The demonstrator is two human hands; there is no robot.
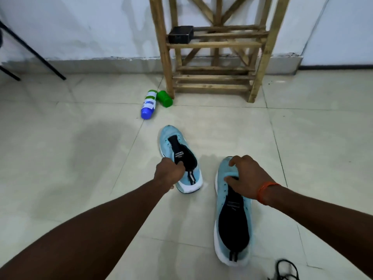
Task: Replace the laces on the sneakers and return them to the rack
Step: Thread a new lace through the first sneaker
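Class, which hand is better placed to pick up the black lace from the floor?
Probably the right hand: the black lace lies on its side, by the near sneaker; the left hand grips the far sneaker.

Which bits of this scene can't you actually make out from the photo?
Head view.
Black lace: cut off by the bottom edge.
Left hand: fingertips hidden inside the far sneaker.
Near sneaker: toe covered by the right hand.
Bottle: label too small to read.
Black box on the rack: contents unseen.
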